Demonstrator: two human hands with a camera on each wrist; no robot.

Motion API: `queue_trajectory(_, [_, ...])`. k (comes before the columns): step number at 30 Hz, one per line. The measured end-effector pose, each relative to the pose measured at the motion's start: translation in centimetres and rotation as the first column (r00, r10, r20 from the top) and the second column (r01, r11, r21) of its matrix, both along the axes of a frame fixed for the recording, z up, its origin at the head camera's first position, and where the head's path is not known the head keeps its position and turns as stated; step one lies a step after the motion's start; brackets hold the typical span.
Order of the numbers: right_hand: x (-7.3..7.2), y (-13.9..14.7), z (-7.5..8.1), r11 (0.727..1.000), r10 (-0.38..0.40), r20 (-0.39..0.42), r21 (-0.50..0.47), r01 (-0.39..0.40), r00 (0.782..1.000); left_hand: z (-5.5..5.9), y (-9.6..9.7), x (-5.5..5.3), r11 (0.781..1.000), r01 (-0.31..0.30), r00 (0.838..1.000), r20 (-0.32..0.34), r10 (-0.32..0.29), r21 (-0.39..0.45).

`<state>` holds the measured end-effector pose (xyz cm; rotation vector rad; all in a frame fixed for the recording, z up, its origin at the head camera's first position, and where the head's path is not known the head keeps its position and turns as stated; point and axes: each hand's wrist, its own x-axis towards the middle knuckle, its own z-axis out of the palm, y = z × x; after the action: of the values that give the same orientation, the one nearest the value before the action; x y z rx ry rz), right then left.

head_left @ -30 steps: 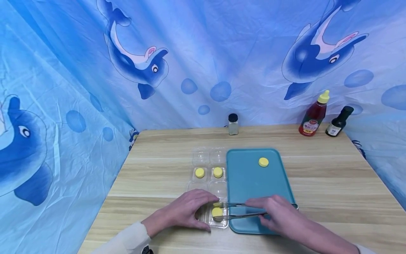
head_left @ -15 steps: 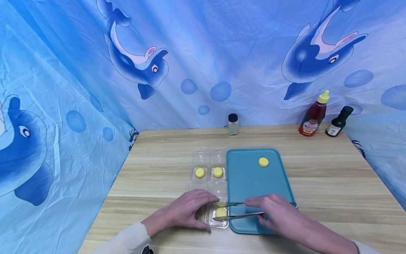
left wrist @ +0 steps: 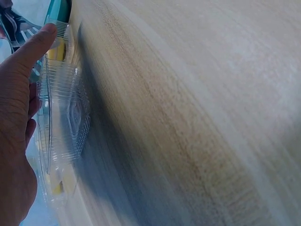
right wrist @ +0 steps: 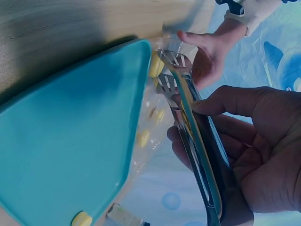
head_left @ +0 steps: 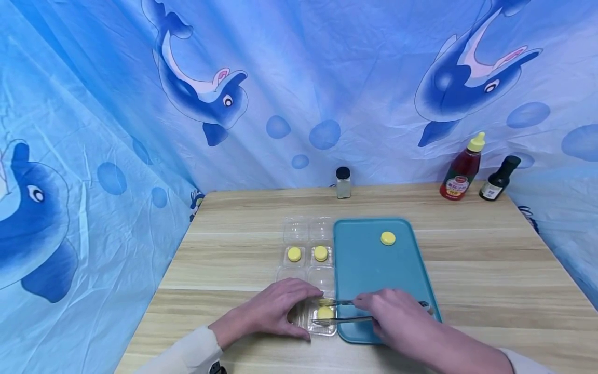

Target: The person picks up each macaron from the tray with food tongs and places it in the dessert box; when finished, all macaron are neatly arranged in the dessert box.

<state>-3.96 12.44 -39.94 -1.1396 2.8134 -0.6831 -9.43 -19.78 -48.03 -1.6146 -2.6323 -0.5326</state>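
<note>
In the head view my right hand (head_left: 397, 317) grips metal tongs (head_left: 348, 320) with slotted ends. The tong arms stand apart, one on either side of a yellow macaron (head_left: 325, 313) in the front right cup of a clear plastic box (head_left: 322, 333). My left hand (head_left: 285, 306) holds that box from the left, fingers at its hinge side and thumb near the front edge. The left wrist view shows the thumb and fingers around the clear cup (left wrist: 70, 113). In the right wrist view the tongs' slotted ends (right wrist: 176, 60) overlap the macaron (right wrist: 155, 65).
Right of the boxes lies a teal tray (head_left: 374, 270) with one macaron (head_left: 388, 238) on it. Behind is a second open clear box (head_left: 296, 228) with two macarons. A small jar (head_left: 343, 184), a red sauce bottle (head_left: 461, 171) and a dark bottle (head_left: 499, 180) stand along the back.
The macaron at the tongs sits slightly farther right and looks lower in its cup, with the tong arms parted around it. My right hand has slid a little left; the left hand stays put.
</note>
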Motion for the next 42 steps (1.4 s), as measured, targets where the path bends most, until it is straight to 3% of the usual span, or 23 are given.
queue_trajectory(8, [-0.1,-0.3,0.0,1.0,-0.012,0.019,0.001,0.012,1.0,-0.2,0.0,-0.1,1.0,0.015,0.999,-0.036,-0.015,0.005])
queue_trajectory(19, [-0.1,-0.4,-0.4,1.0,-0.005,-0.012,-0.011,0.005,1.0,-0.3,0.0,-0.2,1.0,0.021,0.999,-0.041,-0.021,0.013])
queue_trajectory(26, [-0.1,-0.4,-0.4,1.0,-0.005,-0.002,-0.022,0.005,1.0,-0.2,0.0,-0.1,1.0,0.008,1.0,-0.001,-0.008,0.002])
queue_trajectory(30, [-0.3,0.0,-0.2,1.0,-0.005,0.007,-0.021,0.006,1.0,-0.2,0.1,-0.1,1.0,0.01,1.0,-0.022,-0.01,0.004])
queue_trajectory(35, [-0.8,1.1,0.5,1.0,0.003,0.077,-0.011,-0.002,0.997,-0.2,0.0,-0.1,1.0,0.001,1.0,-0.023,-0.001,0.005])
queue_trajectory(42, [-1.5,3.3,1.4,1.0,-0.013,0.218,-0.017,0.017,0.976,-0.3,-0.1,0.0,1.0,-0.003,0.999,-0.037,0.002,-0.001])
